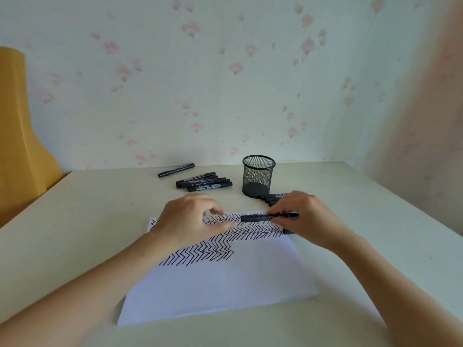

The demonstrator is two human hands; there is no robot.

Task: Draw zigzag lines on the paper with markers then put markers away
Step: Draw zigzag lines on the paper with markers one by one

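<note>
The right hand (pixel 304 216) is pinching a black marker (pixel 269 217) between thumb and fingertips, holding it level above the far edge of the paper (pixel 225 284); the left hand (pixel 190 221) is resting on the zigzag rows (pixel 225 244), fingers loosely curled and holding nothing. A mesh pen cup (pixel 258 176) is standing beyond the paper on the table (pixel 75 221); a group of markers (pixel 204 182) and a single marker (pixel 176 170) are lying to its left, and more markers (pixel 274 197) are lying partly hidden behind the right hand.

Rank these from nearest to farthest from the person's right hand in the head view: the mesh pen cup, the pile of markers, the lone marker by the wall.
From the right hand:
1. Mesh pen cup, just behind the hand, a little to its left.
2. Pile of markers, left of the cup.
3. Lone marker, farthest left, nearest the wall.
</note>
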